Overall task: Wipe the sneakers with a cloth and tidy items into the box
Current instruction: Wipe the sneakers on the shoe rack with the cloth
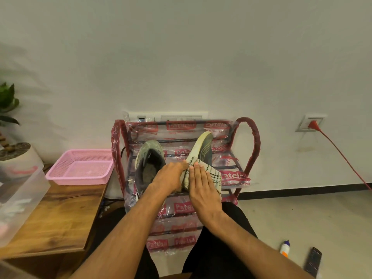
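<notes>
Two grey-green sneakers lie on a plastic-wrapped red shoe rack [254,141]. The left sneaker [150,158] rests with its opening facing me. The right sneaker [204,147] is tipped on its side, pale sole edge showing. A folded beige cloth [213,174] with dark wavy lines covers the heel end of the right sneaker. My left hand [170,178] holds that sneaker from the left, fingers hidden behind the cloth. My right hand [202,186] presses flat on the cloth with straight fingers. A pink mesh box [80,168] stands on the wooden table [58,216] at left.
A clear plastic tub [19,200] and a potted plant [12,137] sit at the far left. On the floor at lower right lie a small white bottle [284,248] and a dark remote [313,260]. A red cable [342,154] runs down from a wall socket.
</notes>
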Demonstrator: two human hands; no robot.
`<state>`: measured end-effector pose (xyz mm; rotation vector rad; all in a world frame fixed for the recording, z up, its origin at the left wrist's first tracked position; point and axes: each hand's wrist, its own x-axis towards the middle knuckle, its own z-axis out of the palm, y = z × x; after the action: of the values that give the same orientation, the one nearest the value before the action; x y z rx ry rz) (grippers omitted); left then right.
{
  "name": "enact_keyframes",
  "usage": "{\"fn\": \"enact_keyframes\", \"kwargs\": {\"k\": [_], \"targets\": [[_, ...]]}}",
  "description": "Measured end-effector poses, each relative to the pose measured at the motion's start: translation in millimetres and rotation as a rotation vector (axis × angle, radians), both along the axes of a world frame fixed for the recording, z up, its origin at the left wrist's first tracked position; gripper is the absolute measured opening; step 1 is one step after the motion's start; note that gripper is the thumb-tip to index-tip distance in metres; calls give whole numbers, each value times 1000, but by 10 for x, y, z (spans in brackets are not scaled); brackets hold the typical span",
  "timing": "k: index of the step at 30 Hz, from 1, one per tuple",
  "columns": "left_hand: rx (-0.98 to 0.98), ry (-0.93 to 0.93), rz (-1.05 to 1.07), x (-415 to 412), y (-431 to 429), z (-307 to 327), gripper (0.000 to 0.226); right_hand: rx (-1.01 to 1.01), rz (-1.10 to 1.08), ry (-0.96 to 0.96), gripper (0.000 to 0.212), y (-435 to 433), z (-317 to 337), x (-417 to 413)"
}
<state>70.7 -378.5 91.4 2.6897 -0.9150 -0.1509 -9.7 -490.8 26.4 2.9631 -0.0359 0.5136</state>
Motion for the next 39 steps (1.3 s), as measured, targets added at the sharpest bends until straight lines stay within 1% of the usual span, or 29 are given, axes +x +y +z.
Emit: {"fn": "enact_keyframes", "kwargs": {"k": [1, 3, 5, 10, 13, 16, 18, 21, 26, 30, 35, 39], "targets": [[9, 6, 6, 9, 1, 1, 64, -13, -12, 19, 74, 6, 18, 37], [21, 23, 21, 13, 16, 11, 67, -37, -26, 118, 71, 18, 30, 88], [20, 9, 24, 2, 36, 24, 69, -26, -49, 159, 69, 50, 62, 131], [26, 1, 14, 5, 32, 29, 66, -45, -118, 227, 76, 8, 236, 236], [30, 5, 14, -20, 32, 25, 64, 30, -149, 251, 83, -107, 362, 378], [24, -14, 16, -45, 36, 16, 61, 84, -108, 285, 80, -107, 394, 340], [-3, -20, 5, -45, 44, 9, 60, 79, -61, 290, 78, -13, 359, 190], [-10, -18, 2, -49, 43, 10, 62, 21, -2, 291, 79, 57, 345, 26], [41, -29, 32, -58, 33, 20, 64, -29, -4, 308, 85, -127, 469, 313], [83, -52, 47, -88, 25, 32, 61, -53, -7, 336, 77, -247, 600, 584], [120, -73, 58, -101, 21, 10, 61, -92, -12, 353, 82, -157, 495, 440], [101, -82, 6, -99, -13, -12, 64, -119, -21, 371, 88, -293, 425, 403]]}}
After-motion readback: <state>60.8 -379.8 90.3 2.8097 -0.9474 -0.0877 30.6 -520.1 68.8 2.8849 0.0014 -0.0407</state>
